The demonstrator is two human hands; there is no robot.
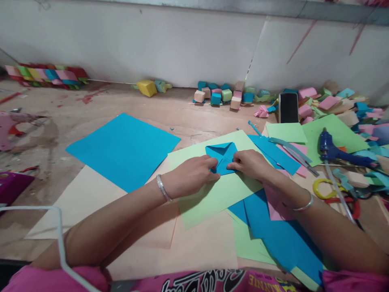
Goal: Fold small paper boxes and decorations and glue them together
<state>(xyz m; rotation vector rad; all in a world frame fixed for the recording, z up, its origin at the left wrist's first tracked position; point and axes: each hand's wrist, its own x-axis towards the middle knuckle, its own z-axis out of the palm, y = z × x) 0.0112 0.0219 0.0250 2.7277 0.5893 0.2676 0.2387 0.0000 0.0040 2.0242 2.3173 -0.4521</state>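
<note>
A small piece of folded blue paper lies on a light green sheet, its flaps turned in toward the middle. My left hand grips its left edge, fingers curled in. On the opposite side, my right hand pinches the right edge between thumb and fingers. Part of each side of the folded paper is hidden under my fingers. A large blue sheet rests to the left of the green one, and peach sheets spread beneath them.
At the right are a blue glue gun, scissors, paper strips and a phone. Small paper cubes line the wall, with a yellow cube farther left. A white cable crosses the lower left.
</note>
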